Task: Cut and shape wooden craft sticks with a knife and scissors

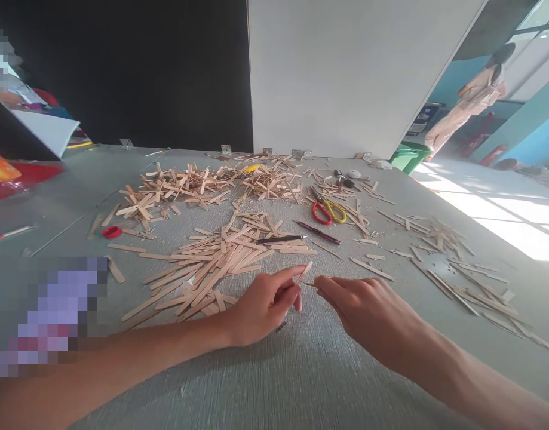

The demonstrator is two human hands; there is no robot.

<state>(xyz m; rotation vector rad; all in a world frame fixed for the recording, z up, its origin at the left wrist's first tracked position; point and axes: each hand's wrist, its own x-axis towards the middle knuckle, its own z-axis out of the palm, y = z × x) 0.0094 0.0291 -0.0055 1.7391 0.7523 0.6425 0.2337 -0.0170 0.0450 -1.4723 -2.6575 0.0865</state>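
Between thumb and fingers, my left hand [267, 301] pinches a short piece of wooden craft stick [304, 272], tilted upward. My right hand [364, 301] is closed just to its right, gripping a thin, dark-tipped tool [309, 284] whose point reaches toward the stick. Fingers hide most of that tool, so its kind is unclear. Beyond my left hand spreads a pile of craft sticks [229, 254]. Lying near both hands are a black pen [281, 239] and a dark red pen [319, 232]. Farther off are scissors [328, 209] with one red and one yellow handle.
More craft sticks [184, 185] lie heaped at the back, with a yellow tool [251, 169] on top. A red tape ring [112, 232] sits left. Scattered sticks [475, 286] cover the right side. Upright panels [337, 77] border the table's back. A person [480, 92] stands at far right.
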